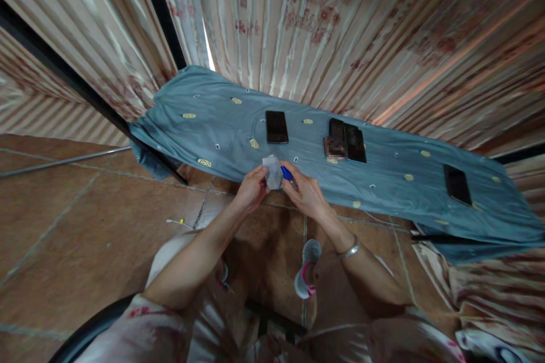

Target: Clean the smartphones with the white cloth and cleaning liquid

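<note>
My left hand (252, 188) pinches a thin grey-white cloth (271, 170) at its left side, just above the front edge of the covered table. Close beside it, my right hand (307, 193) is wrapped round a small spray bottle with a blue top (286, 173). The blue top points toward the cloth, and fingers hide most of the bottle. Whether the bottle touches the cloth I cannot tell. Beyond my hands a dark phone (276, 127) lies flat on the table.
A blue patterned sheet (230, 136) covers the long narrow table. Another phone (356, 143) lies beside dark items, partly blurred, and a further phone (457, 184) is at the right. Curtains (298, 28) hang behind. A black pole (162, 11) rises at the left.
</note>
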Tool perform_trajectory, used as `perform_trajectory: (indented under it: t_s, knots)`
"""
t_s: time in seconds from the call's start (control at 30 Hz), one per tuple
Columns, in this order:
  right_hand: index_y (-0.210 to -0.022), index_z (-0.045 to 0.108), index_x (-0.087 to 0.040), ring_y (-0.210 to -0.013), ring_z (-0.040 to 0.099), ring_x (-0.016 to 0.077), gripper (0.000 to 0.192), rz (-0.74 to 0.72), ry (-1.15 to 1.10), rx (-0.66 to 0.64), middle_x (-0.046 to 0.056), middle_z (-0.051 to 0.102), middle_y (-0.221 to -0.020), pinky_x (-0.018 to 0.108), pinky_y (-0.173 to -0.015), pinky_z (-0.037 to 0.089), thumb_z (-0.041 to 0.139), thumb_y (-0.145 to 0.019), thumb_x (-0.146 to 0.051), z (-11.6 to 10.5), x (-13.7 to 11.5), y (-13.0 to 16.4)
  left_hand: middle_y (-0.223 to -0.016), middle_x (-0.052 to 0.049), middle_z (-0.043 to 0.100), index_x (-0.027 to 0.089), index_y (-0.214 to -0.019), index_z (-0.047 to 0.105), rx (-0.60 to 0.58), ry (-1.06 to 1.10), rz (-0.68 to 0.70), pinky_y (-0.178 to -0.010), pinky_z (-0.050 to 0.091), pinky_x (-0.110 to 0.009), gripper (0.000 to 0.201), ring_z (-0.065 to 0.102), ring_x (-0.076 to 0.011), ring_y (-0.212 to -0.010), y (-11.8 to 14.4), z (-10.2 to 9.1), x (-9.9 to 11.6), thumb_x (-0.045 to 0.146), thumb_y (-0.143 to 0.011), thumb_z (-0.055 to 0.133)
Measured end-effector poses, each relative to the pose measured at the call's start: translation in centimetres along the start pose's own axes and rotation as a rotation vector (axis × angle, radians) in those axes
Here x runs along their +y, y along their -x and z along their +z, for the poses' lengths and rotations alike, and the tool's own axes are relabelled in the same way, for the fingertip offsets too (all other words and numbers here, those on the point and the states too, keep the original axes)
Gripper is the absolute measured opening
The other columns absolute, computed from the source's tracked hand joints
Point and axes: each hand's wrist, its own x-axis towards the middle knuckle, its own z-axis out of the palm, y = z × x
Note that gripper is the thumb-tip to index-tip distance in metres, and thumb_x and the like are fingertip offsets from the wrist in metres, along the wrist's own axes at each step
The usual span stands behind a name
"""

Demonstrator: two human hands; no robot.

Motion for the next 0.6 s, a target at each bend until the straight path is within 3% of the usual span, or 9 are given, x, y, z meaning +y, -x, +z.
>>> perform_trajectory:
  t_s: [0.13, 0.27, 0.43, 0.6]
  knots:
    - [-0.145, 0.042, -0.026, -0.078, 0.069, 0.0222, 0.055, 0.062, -0.076, 0.082, 0.006, 0.071, -0.103, 0.036, -0.080, 0.052, 0.047, -0.092, -0.038, -0.8, 1.2, -0.3, -0.076, -0.003, 0.071, 0.015, -0.089, 0.066, 0.018, -0.008, -0.009, -0.068, 0.053, -0.027, 0.009, 0.066, -0.0150, -0.068, -0.2, -0.2, 0.0, 0.018, -0.083, 0.060]
    - [-0.153, 0.025, -0.017, -0.065, 0.065, 0.0228, 0.072, 0.208, -0.030, 0.165, 0.008, 0.071, -0.092, 0.039, -0.072, 0.052, 0.050, -0.089, -0.038, -1.7, 4.2, -1.5, -0.079, -0.005, 0.072, 0.014, -0.089, 0.065, 0.047, -0.009, -0.026, -0.067, 0.055, -0.028, 0.012, 0.067, -0.0151, -0.070, -0.2, -0.3, 0.2, 0.017, -0.087, 0.054]
    - [-0.151, 0.024, -0.005, -0.082, 0.068, 0.0320, 0.075, 0.295, 0.185, 0.230, 0.019, 0.071, -0.104, 0.048, -0.082, 0.051, 0.050, -0.084, -0.026, -2.1, 7.5, -3.9, -0.076, -0.004, 0.071, 0.014, -0.091, 0.064, 0.054, -0.003, -0.041, -0.061, 0.054, -0.027, 0.017, 0.067, -0.0146, -0.065, -0.3, 0.2, 0.6, 0.015, -0.089, 0.048]
    - [-0.146, 0.031, 0.001, -0.119, 0.058, 0.0367, 0.072, 0.277, 0.307, 0.242, 0.029, 0.054, -0.134, 0.047, -0.100, 0.044, 0.055, -0.083, -0.022, -1.6, 9.4, -6.1, -0.078, -0.004, 0.072, 0.014, -0.093, 0.066, 0.035, -0.029, -0.024, -0.058, 0.053, -0.025, 0.014, 0.067, -0.0148, -0.067, -0.4, 0.4, 0.3, 0.017, -0.082, 0.057]
